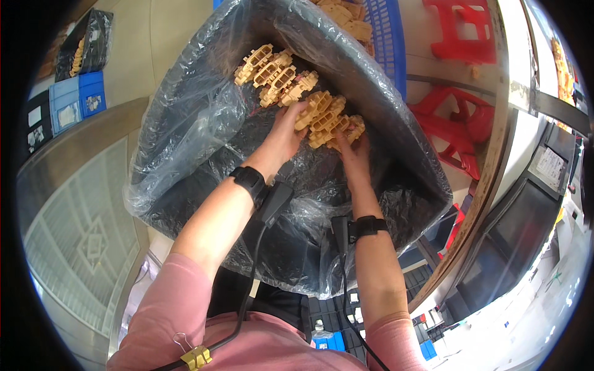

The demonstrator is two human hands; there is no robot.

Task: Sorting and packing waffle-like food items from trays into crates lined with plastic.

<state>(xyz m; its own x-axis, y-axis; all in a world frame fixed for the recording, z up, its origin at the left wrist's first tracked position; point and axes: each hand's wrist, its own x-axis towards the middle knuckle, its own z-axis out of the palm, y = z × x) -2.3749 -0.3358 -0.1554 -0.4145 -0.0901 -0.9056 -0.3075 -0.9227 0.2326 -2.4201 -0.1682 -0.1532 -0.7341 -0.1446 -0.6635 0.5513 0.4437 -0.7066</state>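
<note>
Both my hands reach into a large dark bin lined with a clear plastic bag [185, 117]. Between them is a row of tan moulded plastic parts [324, 119], pressed side by side. My left hand [288, 131] grips the row's left end, and my right hand [354, 154] closes on its right end. Just beyond my left hand, a second row of the same tan parts [272, 74] lies against the bin's far side. The fingertips are partly hidden behind the held parts.
A blue basket [390, 43] of tan pieces stands behind the bin. Red plastic stools [448, 130] are on the right, past the bin's edge. Blue boxes [77, 102] sit at the far left, above a metal-framed glass panel [86, 235]. Cables run along both my forearms.
</note>
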